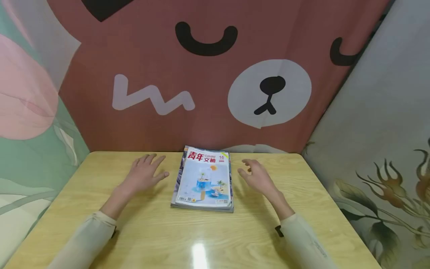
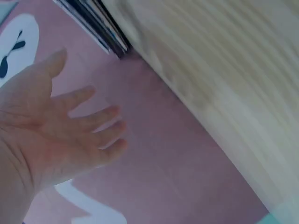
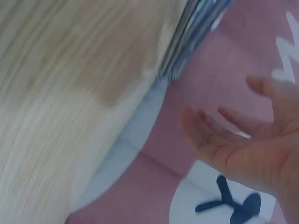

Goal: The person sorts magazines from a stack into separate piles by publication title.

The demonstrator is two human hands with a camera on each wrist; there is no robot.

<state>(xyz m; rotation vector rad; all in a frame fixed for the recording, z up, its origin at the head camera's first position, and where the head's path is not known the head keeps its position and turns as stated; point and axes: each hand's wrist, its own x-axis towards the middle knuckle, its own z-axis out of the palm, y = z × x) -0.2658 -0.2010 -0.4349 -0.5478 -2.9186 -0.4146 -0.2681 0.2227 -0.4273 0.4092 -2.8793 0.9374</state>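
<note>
A stack of magazines [image 1: 205,179] lies near the far edge of the wooden table, its top cover pale blue with red characters, the number 16 and a popsicle picture. To the left of the stack, my left hand [image 1: 142,174] hovers with its fingers spread. My right hand [image 1: 258,177] is raised on the other side, fingers loosely bent, holding nothing. In the left wrist view the left palm [image 2: 51,126] shows bare beside the stack's edges [image 2: 96,23]. The right wrist view has the right hand [image 3: 252,140] apart from the page edges [image 3: 191,37].
The light wooden table [image 1: 151,231] ends at a reddish-brown curtain [image 1: 151,127] with a cartoon face. A floral cloth [image 1: 376,149] hangs at the right, and a green and pink one [image 1: 27,149] at the left.
</note>
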